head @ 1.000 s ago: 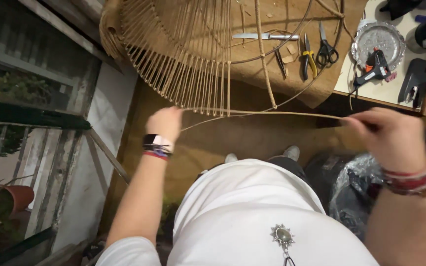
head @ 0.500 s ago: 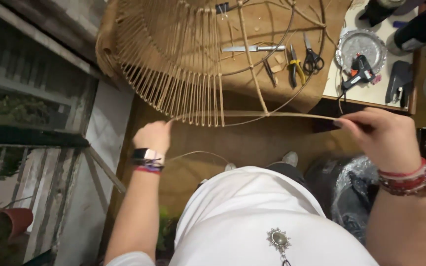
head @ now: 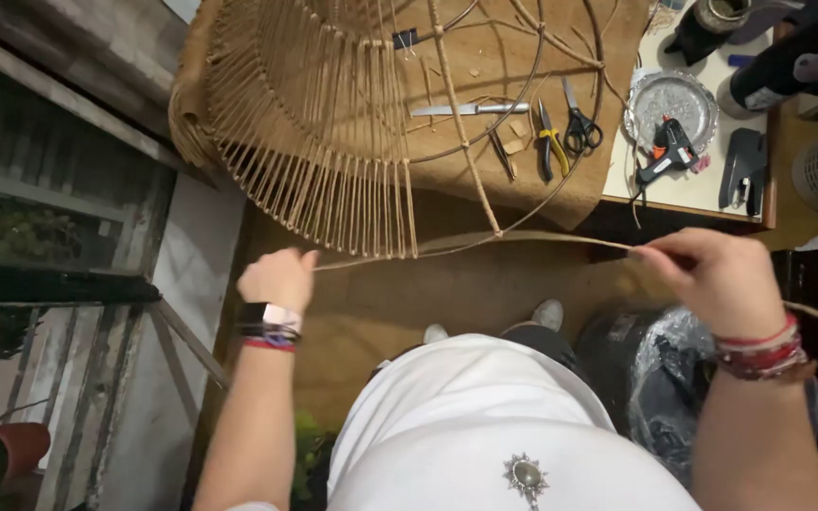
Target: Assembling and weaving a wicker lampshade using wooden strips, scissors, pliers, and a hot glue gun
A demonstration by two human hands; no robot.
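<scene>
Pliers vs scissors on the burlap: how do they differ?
The pliers have yellow handles; the scissors have black ones. The pliers' handles are straight bars lying close together, while the scissors' handles end in two finger loops. The pliers lie left of the scissors, nearer the knife. Both lie flat on the burlap cloth with metal tips pointing away from the person, and neither hand touches them.

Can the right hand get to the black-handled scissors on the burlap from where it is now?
Probably yes, but not freely. The right hand is pinching the cord, so it is occupied. The scissors lie uncovered on the burlap beyond it, with only the thin wire frame between.
</scene>
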